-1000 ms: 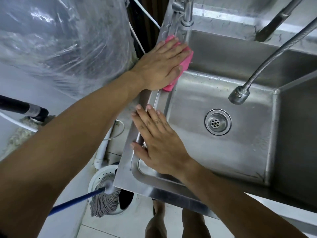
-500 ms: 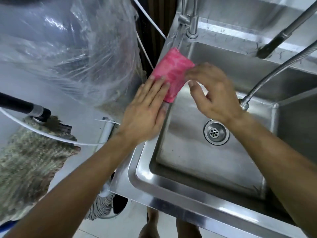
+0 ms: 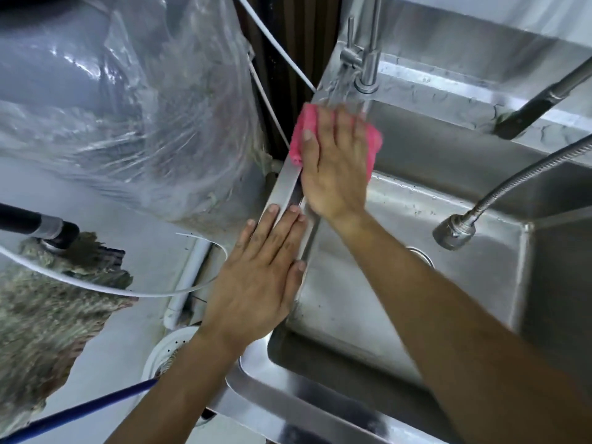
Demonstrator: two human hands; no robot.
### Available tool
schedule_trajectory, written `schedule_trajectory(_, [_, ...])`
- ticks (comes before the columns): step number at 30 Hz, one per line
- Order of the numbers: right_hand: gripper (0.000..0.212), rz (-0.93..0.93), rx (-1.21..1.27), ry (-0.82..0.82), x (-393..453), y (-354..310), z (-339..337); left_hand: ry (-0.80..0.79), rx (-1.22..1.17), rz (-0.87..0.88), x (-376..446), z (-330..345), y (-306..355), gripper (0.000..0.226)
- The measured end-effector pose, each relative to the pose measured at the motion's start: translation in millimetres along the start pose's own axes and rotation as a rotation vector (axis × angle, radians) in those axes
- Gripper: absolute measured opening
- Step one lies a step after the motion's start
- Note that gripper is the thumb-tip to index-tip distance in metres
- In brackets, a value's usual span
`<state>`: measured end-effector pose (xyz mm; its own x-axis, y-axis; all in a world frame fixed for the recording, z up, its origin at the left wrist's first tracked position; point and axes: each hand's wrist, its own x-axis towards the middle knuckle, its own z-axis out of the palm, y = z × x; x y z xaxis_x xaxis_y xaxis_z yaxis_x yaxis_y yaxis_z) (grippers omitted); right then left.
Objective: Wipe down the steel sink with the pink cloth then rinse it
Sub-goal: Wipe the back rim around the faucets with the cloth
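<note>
Cloth point(image 3: 301, 136), pink, lies on the sink's point(image 3: 352, 421) far left rim, below the tap point(image 3: 368, 72). Our right hand point(image 3: 336, 168) now presses it flat with straight fingers; a second ago our left hand did this. Our left hand point(image 3: 259, 277) now rests open on the near left rim, bracing us. Having swapped hands, we judge the wiping of the rim goes on; rinsing is yet to come.
</note>
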<state>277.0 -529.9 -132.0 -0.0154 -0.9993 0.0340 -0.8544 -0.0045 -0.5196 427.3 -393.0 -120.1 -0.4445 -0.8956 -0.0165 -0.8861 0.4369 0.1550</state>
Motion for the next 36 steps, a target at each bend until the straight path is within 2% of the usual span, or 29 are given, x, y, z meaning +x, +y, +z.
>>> schedule_trajectory(1, [0.067, 0.114, 0.108, -0.046, 2, -10, 1, -0.001, -0.002, 0.0, 0, -1, 0, 0.058])
schedule_trajectory(2, [0.071, 0.143, 0.159, -0.116, 5, -12, -3, -0.004, -0.004, 0.004, 1, -1, -1, 0.058])
schedule_trajectory(3, [0.071, 0.091, 0.119, -0.195, 6, -7, -12, -0.009, -0.006, 0.008, 1, -1, -1, 0.058])
schedule_trajectory(5, [0.065, -0.171, -0.097, -0.316, 7, 17, -37, -0.008, -0.001, 0.005, 2, 0, -2, 0.058])
schedule_trajectory(8, [0.064, -0.687, -0.369, -0.303, 18, 57, -62, -0.005, -0.017, 0.0, 2, 1, -1, 0.058])
schedule_trajectory(9, [0.064, -0.785, -0.392, -0.332, 26, 64, -59, -0.001, -0.025, -0.004, 2, 1, -2, 0.058])
schedule_trajectory(11, [0.062, -0.849, -0.362, -0.374, 40, 65, -51, 0.006, -0.028, -0.007, 2, 2, -2, 0.058])
schedule_trajectory(13, [0.058, -0.757, -0.293, -0.288, 47, 57, -46, 0.006, -0.022, 0.001, 3, 2, -2, 0.058])
schedule_trajectory(16, [0.054, -0.382, -0.139, -0.109, 46, 30, -35, 0.012, -0.033, -0.002, 4, 1, -2, 0.057])
schedule_trajectory(18, [0.057, -0.206, -0.047, -0.101, 29, 8, -27, 0.006, -0.043, -0.003, 3, 0, -2, 0.057])
schedule_trajectory(20, [0.059, -0.262, 0.002, -0.187, 5, 5, -26, -0.009, -0.064, 0.01, 5, -2, -4, 0.057])
schedule_trajectory(23, [0.061, -0.66, -0.101, -0.348, -7, 36, -40, -0.043, -0.037, 0.041, 14, -3, -10, 0.059])
schedule_trajectory(25, [0.056, -0.797, -0.181, -0.432, 20, 50, -51, -0.045, -0.006, 0.041, 16, -1, -10, 0.06])
schedule_trajectory(27, [0.056, -0.691, -0.23, -0.396, 55, 52, -56, -0.034, 0.007, 0.035, 15, 2, -8, 0.06])
schedule_trajectory(30, [0.057, -0.449, -0.183, -0.222, 81, 45, -58, -0.023, -0.004, 0.027, 13, 1, -7, 0.059])
schedule_trajectory(33, [0.058, -0.432, -0.041, -0.138, 45, 45, -44, -0.023, -0.006, 0.012, 14, 1, -6, 0.059])
schedule_trajectory(36, [0.059, -0.466, 0.046, -0.2, -2, 54, -36, -0.022, -0.027, 0.019, 13, 0, -6, 0.058])
